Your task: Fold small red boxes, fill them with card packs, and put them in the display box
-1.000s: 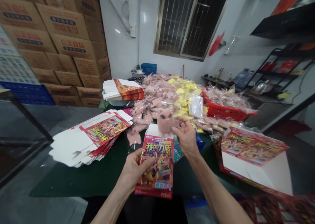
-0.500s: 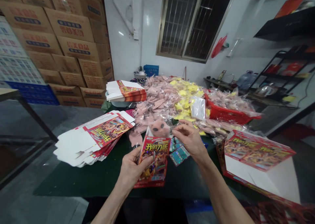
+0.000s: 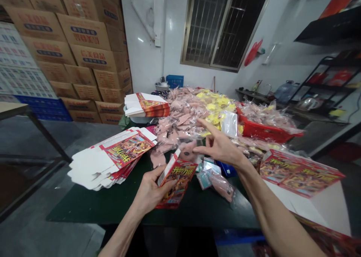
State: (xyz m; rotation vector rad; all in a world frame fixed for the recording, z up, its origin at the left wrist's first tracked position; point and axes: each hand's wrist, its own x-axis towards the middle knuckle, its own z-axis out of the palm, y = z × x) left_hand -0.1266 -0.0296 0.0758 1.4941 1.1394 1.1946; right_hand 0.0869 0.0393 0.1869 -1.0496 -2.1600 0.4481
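Left hand (image 3: 150,192): closed round the lower half of a red carton (image 3: 176,180), thumb across the printed face, top flap open and tilted away.

Carton is thin card. Probably light, crushes if squeezed, glossy so a bit slick. Best held by its side edges.

Right hand (image 3: 222,148): fingers spread, nothing pinched. Thumb tip is just beside a pink toy (image 3: 188,152) in clear film at the carton mouth, directly above the left grip. Toy looks soft and the film slippery.

Beyond the right wrist, another bagged toy (image 3: 222,184) lies on the green table (image 3: 113,206). Flat cartons (image 3: 113,157) are left of the grip.
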